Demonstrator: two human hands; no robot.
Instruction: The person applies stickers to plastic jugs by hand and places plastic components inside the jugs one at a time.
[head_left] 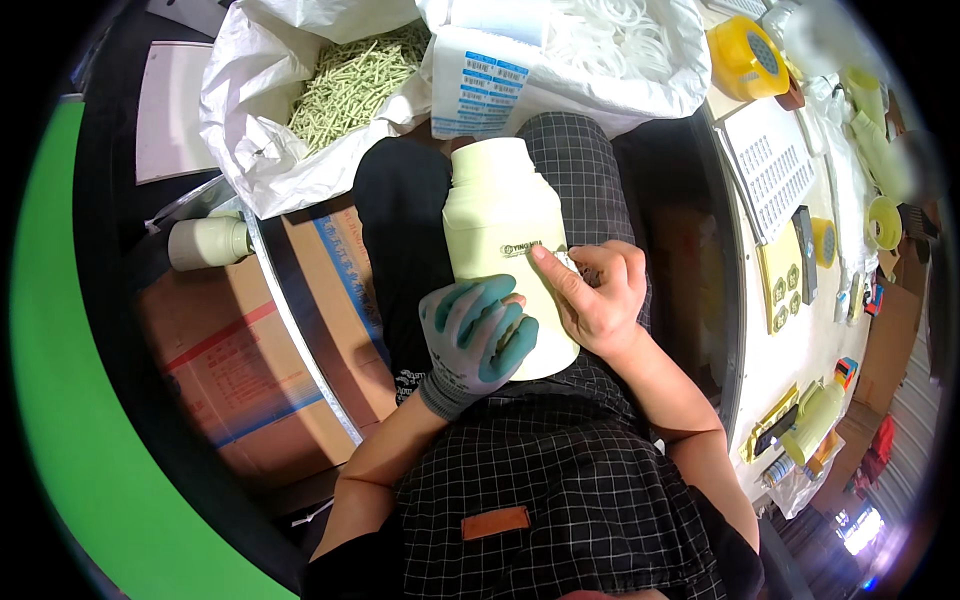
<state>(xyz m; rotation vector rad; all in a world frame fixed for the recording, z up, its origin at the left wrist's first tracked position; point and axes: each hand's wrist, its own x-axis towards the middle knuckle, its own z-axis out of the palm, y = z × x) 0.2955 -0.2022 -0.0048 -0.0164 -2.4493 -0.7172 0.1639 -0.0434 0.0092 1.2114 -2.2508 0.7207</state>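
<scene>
The left hand (475, 335), in a teal-and-grey glove, is wrapped around the lower part of a pale yellow plastic bottle (500, 225) resting on the person's lap, holding it steady. The bare right hand (598, 295) sits just beside it on the bottle's side, forefinger pressed flat on a small clear label (562, 258). Beyond the hands, a white bag of green sticks (355, 80) lies open. Right of the right hand runs a white surface (800, 350) with yellow tape rolls.

The gloved left hand (478, 338) hides the pale bottle's (500, 220) lower side; small table items at right blur.
</scene>
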